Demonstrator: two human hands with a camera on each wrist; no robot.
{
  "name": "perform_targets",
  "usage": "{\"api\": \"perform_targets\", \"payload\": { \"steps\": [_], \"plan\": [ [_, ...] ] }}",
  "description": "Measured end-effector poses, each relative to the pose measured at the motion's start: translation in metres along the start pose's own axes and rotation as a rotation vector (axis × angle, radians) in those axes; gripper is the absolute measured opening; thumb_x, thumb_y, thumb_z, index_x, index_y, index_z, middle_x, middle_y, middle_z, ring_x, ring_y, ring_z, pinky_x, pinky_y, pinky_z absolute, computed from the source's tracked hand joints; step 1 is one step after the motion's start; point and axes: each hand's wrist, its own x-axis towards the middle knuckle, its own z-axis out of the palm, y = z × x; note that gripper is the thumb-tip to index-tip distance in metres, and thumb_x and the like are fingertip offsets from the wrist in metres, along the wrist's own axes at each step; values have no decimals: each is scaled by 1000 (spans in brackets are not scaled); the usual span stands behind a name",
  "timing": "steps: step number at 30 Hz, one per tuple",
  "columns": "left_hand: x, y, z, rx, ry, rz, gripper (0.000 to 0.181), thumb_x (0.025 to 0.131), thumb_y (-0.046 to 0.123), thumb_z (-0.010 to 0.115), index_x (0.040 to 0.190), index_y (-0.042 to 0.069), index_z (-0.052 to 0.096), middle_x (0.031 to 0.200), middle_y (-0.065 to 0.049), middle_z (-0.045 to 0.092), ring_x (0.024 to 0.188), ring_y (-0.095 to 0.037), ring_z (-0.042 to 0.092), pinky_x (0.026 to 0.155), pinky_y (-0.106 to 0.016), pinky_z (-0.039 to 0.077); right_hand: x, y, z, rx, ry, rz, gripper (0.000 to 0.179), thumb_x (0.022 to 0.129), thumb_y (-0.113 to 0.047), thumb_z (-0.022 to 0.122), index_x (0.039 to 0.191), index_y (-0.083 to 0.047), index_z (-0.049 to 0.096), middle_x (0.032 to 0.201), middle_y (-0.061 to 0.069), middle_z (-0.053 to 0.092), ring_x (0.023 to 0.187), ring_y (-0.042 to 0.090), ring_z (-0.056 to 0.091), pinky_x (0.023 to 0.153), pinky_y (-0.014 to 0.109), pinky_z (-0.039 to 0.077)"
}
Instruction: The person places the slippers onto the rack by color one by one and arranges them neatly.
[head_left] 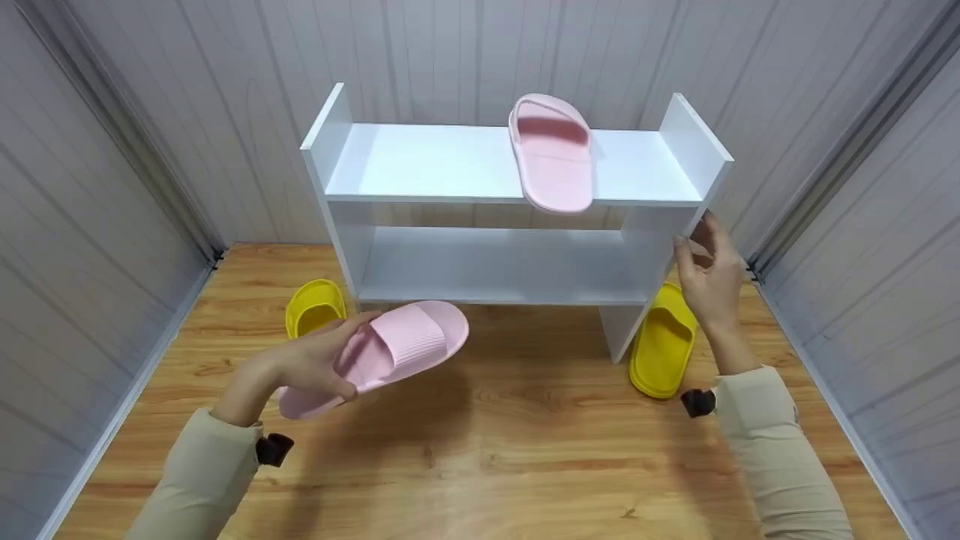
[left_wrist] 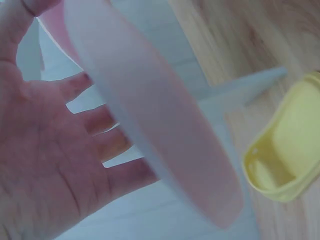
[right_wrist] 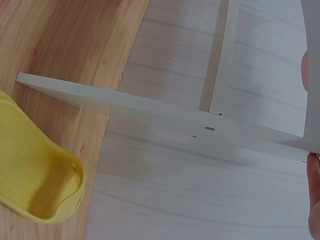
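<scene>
My left hand (head_left: pixel 319 364) grips a pink slipper (head_left: pixel 409 341) by its heel half, thumb along one edge and fingers at the other. The slipper is held in front of the lower left of a white shelf rack (head_left: pixel 495 262), its ribbed strap facing up and toe pointing right. In the left wrist view the slipper's pale sole (left_wrist: pixel 160 115) shows past the fingers. My right hand (head_left: pixel 711 277) touches the rack's right side panel (right_wrist: pixel 150 110) just below the top shelf, thumb near the front edge. A second pink slipper (head_left: pixel 555 161) lies on the top shelf, toe toward the wall.
One yellow slipper (head_left: pixel 313 304) sits on the wooden floor (head_left: pixel 525 450) left of the rack, partly behind my left hand. Another yellow slipper (head_left: pixel 661 345) lies beside the rack's right panel, below my right hand. Pale panelled walls (head_left: pixel 450 60) enclose the back and both sides.
</scene>
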Motion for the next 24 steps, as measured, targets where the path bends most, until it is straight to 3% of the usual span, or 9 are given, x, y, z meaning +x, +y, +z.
{"api": "perform_targets", "payload": {
  "steps": [4, 11, 17, 24],
  "plan": [
    [4, 14, -3, 31, 31, 42, 99, 63, 23, 76, 140, 13, 14, 135, -21, 25, 116, -37, 31, 92, -57, 25, -1, -1, 1, 1, 6, 8, 39, 85, -3, 55, 123, 2, 46, 107, 19, 57, 95, 26, 55, 70, 20, 47],
    [4, 44, -11, 134, 71, 21, 98, 64, 27, 75, 141, 17, 15, 129, -19, 32, 103, -34, 43, 83, -53, 38, 0, -1, 1, -10, 10, -8, 39, 85, -3, 55, 122, 4, 46, 106, 19, 58, 94, 26, 56, 70, 20, 47],
    [0, 72, -19, 239, 123, 48, 95, 66, 34, 71, 141, 15, 15, 122, -14, 39, 95, -28, 47, 74, -44, 44, -1, 0, 1, 4, -7, 1, 40, 85, -3, 55, 124, 1, 46, 108, 18, 57, 96, 24, 55, 71, 22, 48],
    [-5, 104, -32, 378, 179, 92, 93, 64, 43, 67, 139, 14, 20, 105, -10, 46, 75, -21, 49, 56, -32, 41, -1, -2, -1, -14, -18, 9, 41, 86, -5, 54, 126, 1, 44, 110, 17, 56, 98, 23, 54, 72, 23, 48]
  ]
}}
